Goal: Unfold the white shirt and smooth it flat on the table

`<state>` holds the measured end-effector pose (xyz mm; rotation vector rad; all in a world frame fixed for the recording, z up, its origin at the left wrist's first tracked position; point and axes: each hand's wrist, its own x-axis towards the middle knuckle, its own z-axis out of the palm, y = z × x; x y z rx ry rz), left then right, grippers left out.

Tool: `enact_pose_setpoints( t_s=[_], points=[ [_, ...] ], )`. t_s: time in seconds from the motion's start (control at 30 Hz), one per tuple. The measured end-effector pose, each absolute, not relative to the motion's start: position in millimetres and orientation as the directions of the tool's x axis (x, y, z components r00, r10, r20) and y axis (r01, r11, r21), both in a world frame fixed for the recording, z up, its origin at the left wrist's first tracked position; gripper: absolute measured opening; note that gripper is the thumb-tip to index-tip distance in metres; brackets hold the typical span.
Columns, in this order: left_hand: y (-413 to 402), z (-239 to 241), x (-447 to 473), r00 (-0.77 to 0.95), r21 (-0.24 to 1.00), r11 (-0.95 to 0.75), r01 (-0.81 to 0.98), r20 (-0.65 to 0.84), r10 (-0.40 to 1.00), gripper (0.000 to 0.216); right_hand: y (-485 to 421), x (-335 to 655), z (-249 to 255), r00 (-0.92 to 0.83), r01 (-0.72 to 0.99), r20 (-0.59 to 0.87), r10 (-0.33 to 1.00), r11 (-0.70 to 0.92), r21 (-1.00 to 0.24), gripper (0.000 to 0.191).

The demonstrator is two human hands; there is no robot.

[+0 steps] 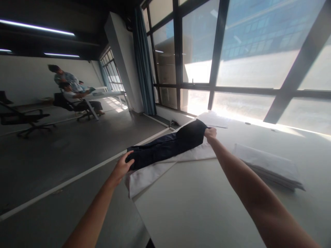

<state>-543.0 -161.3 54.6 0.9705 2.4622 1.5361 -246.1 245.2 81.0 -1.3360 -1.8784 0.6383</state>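
Note:
A long dark navy garment [165,146] is stretched between my two hands over the far left part of the white table [186,196]. I cannot make out what kind of garment it is. My left hand [126,165] grips its near left end, thumb on top. At its far right end, my right hand [210,133] is closed in a fist on the cloth. Beneath the garment lies a white cloth [151,175], spread along the table's edge and partly hidden by it.
A folded stack of white cloth [269,165] lies on the table at right. Thin white sheets [218,120] lie near the window. Beyond the table's left edge, two people [68,77] are by another desk [108,93], with an office chair [24,115] at far left.

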Motion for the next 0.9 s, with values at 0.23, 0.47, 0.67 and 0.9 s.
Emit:
enact_pose_setpoints(
  t_s=[0.23, 0.47, 0.67, 0.9],
  points=[
    [-155.3, 48.4, -508.2, -0.659, 0.286, 0.645, 0.709, 0.594, 0.461, 0.046, 249.3, -183.6, 63.2, -0.017, 0.56, 0.276, 0.961, 0.238, -0.794, 0.057],
    [-51.9, 45.8, -456.6, -0.482, 0.132, 0.47, 0.873, 0.381, 0.789, 0.051, 168.6, -172.5, 22.3, -0.318, 0.421, 0.446, 0.837, 0.546, -0.725, 0.042],
    [105.3, 59.5, -428.2, -0.429, 0.231, 0.397, 0.888, 0.106, 0.897, 0.045, 85.5, -124.5, -0.3, -0.511, 0.258, 0.48, 0.713, 0.66, -0.706, 0.038],
    [223.7, 63.2, -379.3, -0.16, 0.284, 0.108, 0.953, 0.166, 0.973, 0.065, 37.6, -32.2, 3.3, -0.648, 0.274, 0.436, 0.625, 0.725, -0.632, 0.041]
  ],
)
